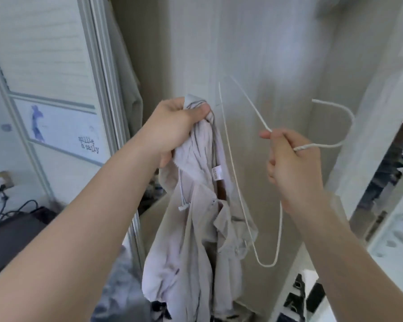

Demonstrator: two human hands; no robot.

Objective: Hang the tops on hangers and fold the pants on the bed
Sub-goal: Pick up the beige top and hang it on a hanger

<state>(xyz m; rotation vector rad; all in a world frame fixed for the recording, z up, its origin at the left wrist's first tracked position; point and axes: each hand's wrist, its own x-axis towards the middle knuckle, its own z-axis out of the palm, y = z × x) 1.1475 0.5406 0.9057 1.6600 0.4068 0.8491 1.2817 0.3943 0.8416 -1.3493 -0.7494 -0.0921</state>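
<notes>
Forearms: both reach up from the bottom edge, closest to me.
Sliding door (56, 54): at the far left; a wide swing of my elbow could knock it.
Left hand (172, 129): clenched round the bunched upper end of the hooded top, thumb pressing the cloth.
Drawstring (181, 206): dangles free and is likely to snag the wire.
Hooded top (196, 240): pale grey, hanging crumpled from that hand, not on the hanger yet. Its neck opening is buried in folds, so I might thread a sleeve by mistake.
Wire hanger (300, 148): white and thin, and its lower loop overlaps the cloth in view; whether they touch I can't tell. It may bend under the weight.
Right hand (286, 163): fingers curled round the hanger's twisted neck; a slack grip would let it swivel.
</notes>
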